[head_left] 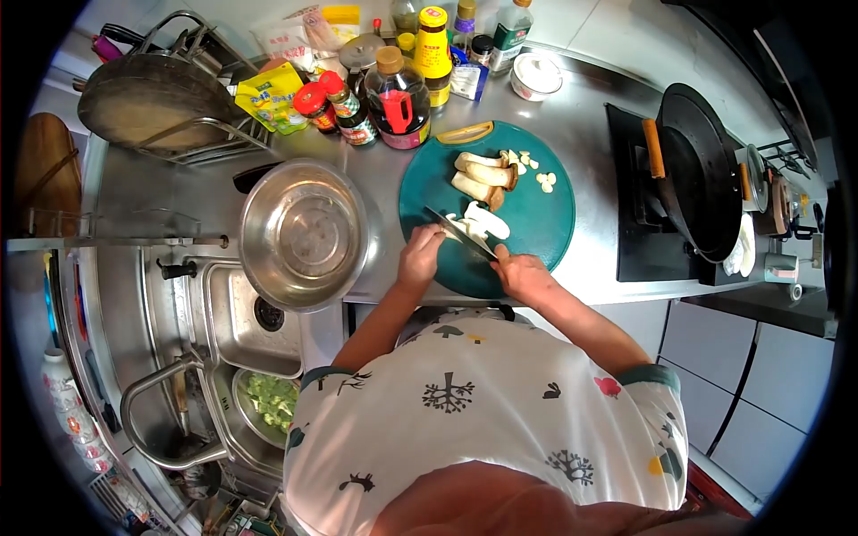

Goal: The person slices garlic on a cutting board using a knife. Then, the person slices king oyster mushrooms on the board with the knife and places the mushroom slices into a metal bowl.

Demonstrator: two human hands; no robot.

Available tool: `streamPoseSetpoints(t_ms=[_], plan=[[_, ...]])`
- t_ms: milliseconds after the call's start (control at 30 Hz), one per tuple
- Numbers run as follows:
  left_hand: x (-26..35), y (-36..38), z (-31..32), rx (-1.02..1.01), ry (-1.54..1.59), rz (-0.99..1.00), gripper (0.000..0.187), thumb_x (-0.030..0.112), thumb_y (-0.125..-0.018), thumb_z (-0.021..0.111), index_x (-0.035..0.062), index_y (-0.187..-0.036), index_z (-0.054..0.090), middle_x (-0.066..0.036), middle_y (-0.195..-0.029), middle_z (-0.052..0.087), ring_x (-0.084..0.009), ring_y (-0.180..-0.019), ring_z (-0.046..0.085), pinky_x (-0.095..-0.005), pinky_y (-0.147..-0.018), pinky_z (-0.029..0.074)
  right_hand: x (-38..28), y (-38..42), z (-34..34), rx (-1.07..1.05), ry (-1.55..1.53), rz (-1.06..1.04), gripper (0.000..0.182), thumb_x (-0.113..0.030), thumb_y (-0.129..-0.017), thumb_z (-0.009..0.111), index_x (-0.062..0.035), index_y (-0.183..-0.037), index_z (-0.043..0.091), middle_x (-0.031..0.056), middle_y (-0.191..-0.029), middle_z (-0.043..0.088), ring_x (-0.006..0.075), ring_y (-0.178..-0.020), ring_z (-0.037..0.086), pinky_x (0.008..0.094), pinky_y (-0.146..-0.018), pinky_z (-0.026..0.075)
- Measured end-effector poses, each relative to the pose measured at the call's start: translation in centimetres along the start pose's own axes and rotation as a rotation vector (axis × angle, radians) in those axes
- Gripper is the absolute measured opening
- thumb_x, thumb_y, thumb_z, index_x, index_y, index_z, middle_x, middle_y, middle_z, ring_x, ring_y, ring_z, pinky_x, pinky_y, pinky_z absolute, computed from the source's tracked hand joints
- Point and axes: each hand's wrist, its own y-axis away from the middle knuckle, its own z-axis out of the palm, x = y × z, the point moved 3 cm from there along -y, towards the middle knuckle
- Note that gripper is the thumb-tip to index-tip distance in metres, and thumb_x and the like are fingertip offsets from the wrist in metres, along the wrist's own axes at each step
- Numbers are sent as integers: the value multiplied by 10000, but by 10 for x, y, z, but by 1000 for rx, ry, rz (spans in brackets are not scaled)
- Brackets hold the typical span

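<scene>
On the round green cutting board (pixel 545 237), my right hand (pixel 525 272) is closed around the handle of a kitchen knife (pixel 460 234). Its blade slants up and left across cut white pieces of king oyster mushroom (pixel 487 221). My left hand (pixel 420 256) is closed at the board's near left edge, its fingertips pinched on mushroom beside the blade; the piece is mostly hidden. Farther back on the board lie whole king oyster mushrooms (pixel 487 174) with brown caps. Peeled garlic cloves (pixel 546 181) are to their right, some in a small cluster behind.
A steel basin (pixel 304 237) stands left of the board, beside the sink (pixel 255 344), which holds a bowl of chopped greens (pixel 273 402). Sauce bottles (pixel 398 98) line the back. On the right, a black wok (pixel 702 183) rests on the stove (pixel 636 241).
</scene>
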Motion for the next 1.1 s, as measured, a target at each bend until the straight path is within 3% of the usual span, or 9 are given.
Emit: streamPoseSetpoints(t_ms=[467,967,1100], plan=[[-1,2,1,-83,-27,-3,195,-65,-682,556,-17,-863,613,-116,-973,612,-288,-826,583,-352,-693,514,-7,10,-24,-69,26,11,193,-184,-934,489,7,-920,466,220,-692,624,401,-688,630,465,-618,496],[1,-1,-2,-95,-56,-17,109,-60,-723,603,-21,-822,629,-118,-943,632,-273,-798,613,-337,-703,525,2,-4,7,-109,-111,73,205,-200,-939,484,4,-959,470,226,-771,637,404,-778,624,482,-687,484],[10,-14,-5,-65,-18,-41,141,-66,-721,595,-13,-846,634,-115,-949,629,-286,-829,594,-342,-716,508,7,15,-3,25,-165,55,182,-187,-927,508,-12,-955,467,218,-726,628,408,-722,621,487,-637,487]])
